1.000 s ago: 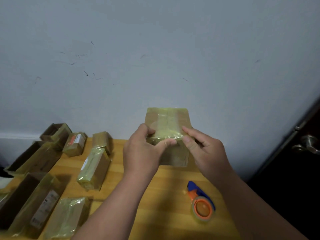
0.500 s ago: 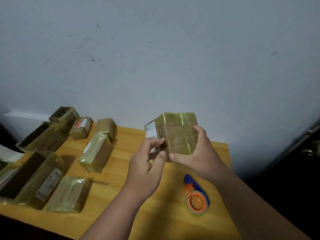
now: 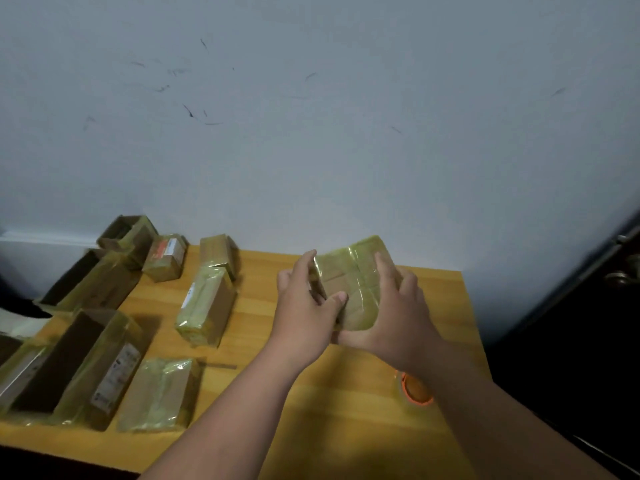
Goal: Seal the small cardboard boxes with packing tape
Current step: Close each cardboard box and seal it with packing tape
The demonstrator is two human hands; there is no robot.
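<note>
The step in hand looks like the finish of one box: both hands hold a small cardboard box (image 3: 349,289) just above the back of the wooden bench (image 3: 346,393), near the wall, and appear to be checking or smoothing its tape rather than laying a new strip. The left hand (image 3: 304,306) grips the box's left edge, its fingers (image 3: 306,263) curled up over the top corner and its thumb lying across the front face; the right hand (image 3: 391,313) cups the right side and underside, fingers spread over the face — so both are grasping the box, neither released. The box is tilted, its broad face turned toward the camera, and it is crossed by glossy yellowish tape bands that meet near the middle, with brown card showing between them. The next move, I judge, calls for setting it down among the other wrapped boxes (image 3: 206,306) on the left and reaching for the tape roll (image 3: 414,391) — orange-cored, partly hidden behind the right forearm — to begin on one of the open boxes (image 3: 55,365) at the bench's left edge.
</note>
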